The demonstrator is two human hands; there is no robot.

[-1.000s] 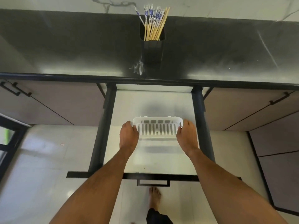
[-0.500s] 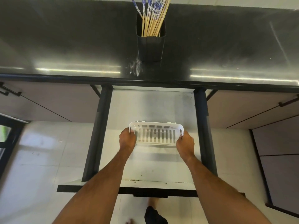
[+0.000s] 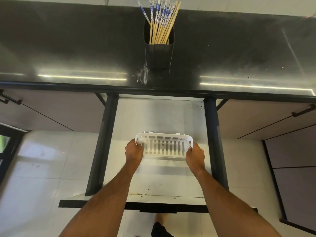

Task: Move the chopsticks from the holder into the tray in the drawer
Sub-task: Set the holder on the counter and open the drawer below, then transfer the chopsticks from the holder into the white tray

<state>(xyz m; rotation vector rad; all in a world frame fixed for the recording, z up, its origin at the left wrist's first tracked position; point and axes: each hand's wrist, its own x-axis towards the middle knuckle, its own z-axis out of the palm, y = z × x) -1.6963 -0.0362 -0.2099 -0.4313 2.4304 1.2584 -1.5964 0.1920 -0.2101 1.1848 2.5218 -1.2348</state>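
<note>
A white slotted plastic tray (image 3: 164, 146) sits in the open drawer (image 3: 159, 115), empty. My left hand (image 3: 133, 152) grips its left end and my right hand (image 3: 195, 155) grips its right end. Several wooden chopsticks (image 3: 160, 21) with blue-and-white patterned tops stand in a black square holder (image 3: 159, 53) on the dark countertop (image 3: 68, 48), straight above the drawer.
The drawer has black side rails (image 3: 102, 144) and a black front panel (image 3: 157, 206). Closed cabinet doors with black handles (image 3: 303, 111) flank it. White floor tiles (image 3: 42, 168) lie below, and a foot (image 3: 159, 228) shows under the drawer front.
Both hands went from lying flat against the tray's ends to gripping them with curled fingers. The tray's front edge seems raised a little. The view has tilted down slightly.
</note>
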